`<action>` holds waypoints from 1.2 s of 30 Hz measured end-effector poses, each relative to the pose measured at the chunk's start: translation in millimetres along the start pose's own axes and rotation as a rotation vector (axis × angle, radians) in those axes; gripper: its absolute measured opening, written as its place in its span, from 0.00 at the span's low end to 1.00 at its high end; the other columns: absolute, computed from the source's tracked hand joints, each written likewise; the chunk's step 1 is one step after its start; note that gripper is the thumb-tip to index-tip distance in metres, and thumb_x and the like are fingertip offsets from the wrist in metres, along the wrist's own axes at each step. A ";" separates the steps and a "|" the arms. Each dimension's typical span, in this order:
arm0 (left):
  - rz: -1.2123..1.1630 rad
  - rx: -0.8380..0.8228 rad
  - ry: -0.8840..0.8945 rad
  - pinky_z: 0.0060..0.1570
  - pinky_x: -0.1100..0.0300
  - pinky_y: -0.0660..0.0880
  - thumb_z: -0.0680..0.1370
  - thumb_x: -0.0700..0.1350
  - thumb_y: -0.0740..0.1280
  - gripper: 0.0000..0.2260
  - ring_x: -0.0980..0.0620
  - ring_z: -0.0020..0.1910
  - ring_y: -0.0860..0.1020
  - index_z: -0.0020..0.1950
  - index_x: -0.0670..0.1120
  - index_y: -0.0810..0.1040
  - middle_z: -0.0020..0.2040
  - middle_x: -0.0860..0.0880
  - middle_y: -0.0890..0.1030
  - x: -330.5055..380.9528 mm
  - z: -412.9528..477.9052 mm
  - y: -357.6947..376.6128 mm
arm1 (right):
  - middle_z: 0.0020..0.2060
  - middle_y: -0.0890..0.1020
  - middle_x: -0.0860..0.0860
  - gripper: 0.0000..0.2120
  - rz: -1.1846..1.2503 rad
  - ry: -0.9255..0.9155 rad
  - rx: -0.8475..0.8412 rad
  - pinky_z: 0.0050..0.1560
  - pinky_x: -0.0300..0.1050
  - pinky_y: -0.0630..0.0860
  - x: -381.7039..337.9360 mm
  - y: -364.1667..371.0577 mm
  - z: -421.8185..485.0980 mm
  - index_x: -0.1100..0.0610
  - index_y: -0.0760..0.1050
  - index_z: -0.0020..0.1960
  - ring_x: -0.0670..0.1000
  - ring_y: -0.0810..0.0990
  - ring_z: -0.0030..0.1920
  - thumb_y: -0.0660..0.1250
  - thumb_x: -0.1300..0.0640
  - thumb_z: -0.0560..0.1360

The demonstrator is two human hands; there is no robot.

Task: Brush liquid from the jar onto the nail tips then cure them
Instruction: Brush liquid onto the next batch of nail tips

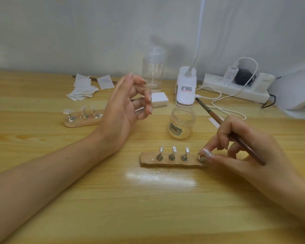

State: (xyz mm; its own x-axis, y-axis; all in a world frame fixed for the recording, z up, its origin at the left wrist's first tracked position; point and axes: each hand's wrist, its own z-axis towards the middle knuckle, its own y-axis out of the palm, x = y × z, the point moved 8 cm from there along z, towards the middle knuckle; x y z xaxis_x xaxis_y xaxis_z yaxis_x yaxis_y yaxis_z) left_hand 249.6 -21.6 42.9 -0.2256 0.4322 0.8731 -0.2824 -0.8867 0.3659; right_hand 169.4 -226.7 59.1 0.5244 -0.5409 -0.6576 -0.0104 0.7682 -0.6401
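Nail tips (174, 149), three clear ones on small metal stands, sit in a row on a wooden strip (148, 162) just left of the grip. An end tip (207, 153) at the strip's right end is pinched between thumb and forefinger of the right hand (245, 148), over its stand. Same hand also holds the brush (211, 115), brown handle clamped among the curled fingers, one end slanting up and away past the knuckles, the other sticking out toward the person. Jar (181, 125), lid off, pale yellowish contents, label facing the camera, stands just beyond the grip and a bit left, apart from the strip. Left hand (125, 106) is raised well left of the grip, palm turned inward, fingers loosely curled, holding nothing. Behind it lies a second strip (81, 122) with three stands, partly hidden by the hand. Farther back left: loose white wipes (83, 88). Beyond the jar: white block (159, 99), clear pump bottle (152, 73), white clip-lamp base (186, 88) with a cable. Back right of the grip: power strip (236, 88) with plugs, then a white curing lamp (298, 95) at the frame edge. All on a light wooden table (148, 208).
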 end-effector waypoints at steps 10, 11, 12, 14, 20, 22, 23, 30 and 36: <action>0.313 -0.431 -0.131 0.28 0.69 0.66 0.70 0.63 0.74 0.23 0.58 0.34 0.75 0.51 0.50 0.70 0.37 0.54 0.78 -7.5 1.5 15.5 | 0.44 0.84 0.50 0.20 0.034 0.028 -0.029 0.36 0.26 0.69 9.8 4.0 -2.0 0.56 0.66 0.43 0.40 0.78 0.34 0.78 0.55 0.67; 0.373 -0.513 -0.158 0.31 0.70 0.68 0.68 0.58 0.77 0.22 0.57 0.37 0.75 0.52 0.51 0.70 0.39 0.54 0.78 -10.6 -2.5 17.7 | 0.45 0.84 0.48 0.22 -0.015 0.022 -0.055 0.38 0.26 0.68 10.2 5.1 -3.2 0.53 0.66 0.43 0.39 0.77 0.36 0.80 0.51 0.67; 0.423 -0.585 -0.187 0.34 0.71 0.69 0.67 0.51 0.78 0.21 0.57 0.39 0.74 0.52 0.52 0.69 0.41 0.54 0.78 -14.2 -6.7 19.4 | 0.47 0.84 0.46 0.24 -0.065 0.019 -0.081 0.40 0.27 0.68 11.3 6.4 -4.6 0.50 0.65 0.43 0.39 0.76 0.37 0.81 0.48 0.66; 0.504 -0.691 -0.256 0.36 0.71 0.71 0.65 0.45 0.77 0.24 0.56 0.43 0.75 0.54 0.54 0.68 0.45 0.53 0.78 -21.0 -14.9 22.2 | 0.48 0.84 0.42 0.24 -0.120 0.018 -0.102 0.40 0.29 0.67 13.2 7.4 -6.9 0.45 0.63 0.43 0.39 0.74 0.39 0.80 0.45 0.66; 0.698 -0.827 -0.283 0.40 0.68 0.70 0.69 0.41 0.80 0.28 0.53 0.53 0.76 0.59 0.55 0.67 0.51 0.55 0.80 -23.5 -28.5 30.5 | 0.47 0.83 0.40 0.19 -0.145 -0.034 -0.048 0.44 0.38 0.70 7.9 6.3 -7.7 0.45 0.62 0.43 0.50 0.76 0.46 0.73 0.45 0.67; 0.725 -0.825 -0.281 0.40 0.69 0.69 0.72 0.38 0.78 0.26 0.52 0.53 0.77 0.60 0.53 0.66 0.50 0.54 0.81 -23.5 -29.9 32.4 | 0.47 0.83 0.39 0.19 -0.153 -0.040 -0.040 0.46 0.37 0.70 7.3 5.7 -7.3 0.48 0.62 0.43 0.49 0.76 0.46 0.73 0.46 0.68; 0.729 -0.817 -0.288 0.39 0.69 0.68 0.73 0.37 0.77 0.25 0.53 0.52 0.77 0.60 0.51 0.67 0.49 0.53 0.82 -23.5 -30.3 33.0 | 0.47 0.83 0.40 0.18 -0.154 -0.037 -0.037 0.46 0.36 0.69 7.1 5.4 -7.1 0.49 0.63 0.43 0.49 0.76 0.46 0.73 0.47 0.68; 0.732 -0.697 -0.244 0.31 0.65 0.70 0.74 0.35 0.75 0.19 0.53 0.32 0.76 0.54 0.51 0.70 0.44 0.52 0.84 -17.7 -24.8 34.1 | 0.46 0.83 0.40 0.19 -0.150 -0.032 -0.029 0.47 0.39 0.71 6.9 4.1 -6.6 0.49 0.63 0.43 0.48 0.77 0.47 0.73 0.47 0.67; 0.837 -0.708 -0.128 0.37 0.63 0.70 0.74 0.40 0.76 0.18 0.50 0.41 0.76 0.52 0.57 0.70 0.40 0.54 0.83 -9.7 -26.4 39.5 | 0.46 0.83 0.40 0.19 -0.145 -0.036 -0.035 0.46 0.43 0.72 7.1 4.4 -6.3 0.50 0.63 0.43 0.50 0.78 0.47 0.72 0.46 0.67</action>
State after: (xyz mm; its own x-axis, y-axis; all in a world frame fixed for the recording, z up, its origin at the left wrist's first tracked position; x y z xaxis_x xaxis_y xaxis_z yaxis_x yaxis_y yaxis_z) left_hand 216.0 -56.5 40.3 -0.5081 -0.3172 0.8007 -0.5648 -0.5792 -0.5878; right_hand 167.7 -229.3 49.0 0.5528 -0.6324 -0.5427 0.0387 0.6701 -0.7413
